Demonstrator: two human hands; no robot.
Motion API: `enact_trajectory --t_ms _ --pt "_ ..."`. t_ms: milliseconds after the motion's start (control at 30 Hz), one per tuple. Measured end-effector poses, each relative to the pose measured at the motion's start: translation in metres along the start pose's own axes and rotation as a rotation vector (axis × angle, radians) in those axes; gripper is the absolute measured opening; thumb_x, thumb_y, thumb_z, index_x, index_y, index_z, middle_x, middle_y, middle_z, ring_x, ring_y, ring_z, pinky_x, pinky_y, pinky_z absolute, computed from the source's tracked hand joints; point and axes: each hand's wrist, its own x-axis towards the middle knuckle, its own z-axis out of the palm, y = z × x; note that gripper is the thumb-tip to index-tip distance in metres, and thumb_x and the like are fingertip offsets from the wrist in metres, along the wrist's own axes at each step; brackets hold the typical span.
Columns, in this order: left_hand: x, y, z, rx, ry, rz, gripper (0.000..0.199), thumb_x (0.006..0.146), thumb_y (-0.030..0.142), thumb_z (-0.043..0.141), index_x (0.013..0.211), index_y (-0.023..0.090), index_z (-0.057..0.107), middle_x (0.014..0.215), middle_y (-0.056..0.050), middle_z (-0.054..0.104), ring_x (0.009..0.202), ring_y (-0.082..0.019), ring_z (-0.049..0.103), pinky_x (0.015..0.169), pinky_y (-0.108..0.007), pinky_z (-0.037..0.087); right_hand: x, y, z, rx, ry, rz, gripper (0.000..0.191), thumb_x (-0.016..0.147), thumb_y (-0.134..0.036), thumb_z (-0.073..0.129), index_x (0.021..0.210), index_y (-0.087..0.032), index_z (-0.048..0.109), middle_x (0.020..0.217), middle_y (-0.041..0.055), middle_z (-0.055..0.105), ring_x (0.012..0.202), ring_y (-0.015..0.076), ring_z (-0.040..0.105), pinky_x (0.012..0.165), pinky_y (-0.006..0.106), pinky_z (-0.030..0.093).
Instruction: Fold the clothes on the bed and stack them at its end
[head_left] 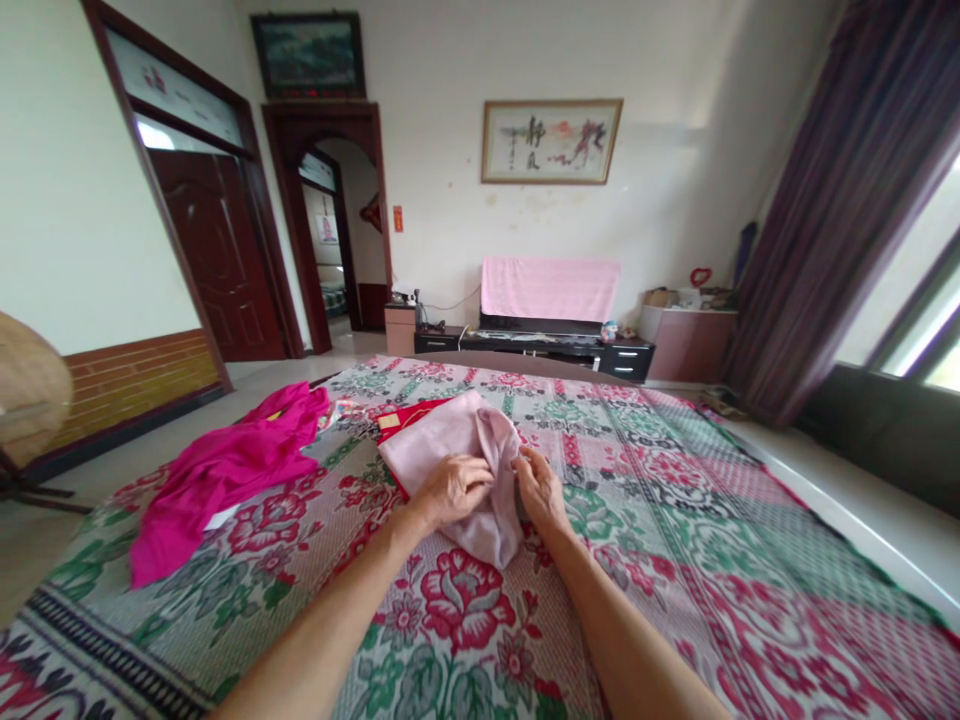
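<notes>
A pale pink cloth, perhaps a garment, lies partly folded on the flowered bedspread. My left hand rests on it, fingers bent around a raised fold near its middle. At the cloth's right edge, my right hand is closed in a pinch on the fabric; the fingertips are partly hidden. Under the cloth's upper left side, a flat red item with a small yellowish label sticks out.
A bright magenta garment lies crumpled to the left, a bit of white showing beneath it. Beyond the covered surface stands a low black cabinet with a pink towel draped over a screen. A dark curtain hangs at right.
</notes>
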Motion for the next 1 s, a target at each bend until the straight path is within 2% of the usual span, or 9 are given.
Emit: enact_trajectory --t_ms 67,267,333,467,600,700,800,900,1000 --pt "0.000 0.004 -0.001 -0.058 -0.001 0.012 0.025 0.085 0.023 0.051 0.099 0.023 0.072 0.099 -0.004 0.072 0.095 -0.018 0.065 0.091 -0.032 0.048 -0.001 -0.004 -0.001 -0.005 -0.015 0.003 0.042 0.085 -0.045 0.041 0.110 -0.018 0.062 0.090 0.0061 0.073 0.085 0.0207 0.067 0.079 0.033 0.051" --pt "-0.012 -0.027 -0.019 0.304 0.451 -0.389 0.034 0.089 0.028 0.045 0.114 0.016 0.065 0.121 -0.012 0.063 0.118 -0.024 0.054 0.105 -0.037 0.038 -0.011 -0.014 0.001 -0.098 -0.132 -0.082 0.050 0.084 -0.047 0.050 0.125 -0.019 0.053 0.101 0.0072 0.070 0.076 0.0174 0.066 0.071 0.030 0.051" --pt "-0.019 -0.042 -0.023 0.399 0.437 -0.514 0.039 0.087 0.034 0.049 0.118 0.015 0.062 0.124 -0.014 0.061 0.119 -0.027 0.051 0.106 -0.040 0.037 -0.013 -0.013 0.004 -0.177 -0.139 -0.141 0.056 0.081 -0.046 0.055 0.128 -0.017 0.050 0.105 0.0095 0.067 0.078 0.0181 0.065 0.071 0.030 0.051" --pt "-0.030 -0.054 -0.023 0.405 0.268 -0.632 0.054 0.082 0.051 0.055 0.125 0.018 0.058 0.124 -0.014 0.060 0.117 -0.029 0.052 0.102 -0.041 0.039 -0.014 -0.010 0.010 -0.363 -0.139 -0.217 0.053 0.077 -0.034 0.060 0.126 -0.015 0.052 0.103 0.0110 0.065 0.091 0.0217 0.062 0.082 0.032 0.048" --pt "-0.032 -0.044 -0.025 0.428 0.110 -0.619 0.078 0.073 0.063 0.061 0.139 0.024 0.046 0.147 -0.014 0.040 0.131 -0.038 0.037 0.102 -0.052 0.036 -0.014 -0.010 0.010 -0.408 -0.179 -0.224 0.034 0.078 -0.023 0.055 0.112 -0.017 0.063 0.097 0.0088 0.065 0.088 0.0197 0.062 0.081 0.029 0.046" --pt "-0.032 -0.036 -0.028 0.483 0.039 -0.534 0.084 0.066 0.063 0.068 0.140 0.030 0.047 0.154 -0.011 0.031 0.136 -0.042 0.028 0.102 -0.057 0.032 -0.014 -0.011 0.009 -0.380 -0.196 -0.230 0.027 0.079 -0.018 0.053 0.101 -0.019 0.068 0.093 0.0071 0.066 0.083 0.0177 0.062 0.078 0.026 0.045" --pt "-0.031 -0.032 -0.028 0.520 0.077 -0.426 0.060 0.071 0.052 0.070 0.127 0.032 0.061 0.149 -0.008 0.041 0.134 -0.038 0.034 0.101 -0.052 0.032 -0.012 -0.010 0.008 -0.281 -0.153 -0.222 0.025 0.076 -0.017 0.053 0.093 -0.020 0.070 0.089 0.0054 0.068 0.080 0.0170 0.062 0.076 0.025 0.044" --pt "-0.028 -0.032 -0.025 0.487 0.185 -0.364 0.025 0.082 0.038 0.061 0.102 0.030 0.074 0.128 -0.006 0.062 0.124 -0.030 0.048 0.099 -0.046 0.034 -0.007 -0.007 0.006 -0.001 -0.062 -0.095 0.021 0.075 -0.025 0.054 0.088 -0.019 0.070 0.079 0.0026 0.068 0.071 0.0159 0.060 0.069 0.025 0.044" --pt "-0.022 -0.031 -0.029 0.347 0.302 -0.395 0.027 0.089 0.033 0.050 0.082 0.022 0.074 0.097 -0.008 0.073 0.105 -0.023 0.060 0.091 -0.037 0.038 0.002 -0.003 0.002 0.372 0.056 0.057 0.031 0.075 -0.041 0.058 0.090 -0.017 0.069 0.073 0.0010 0.067 0.065 0.0151 0.058 0.062 0.025 0.044"
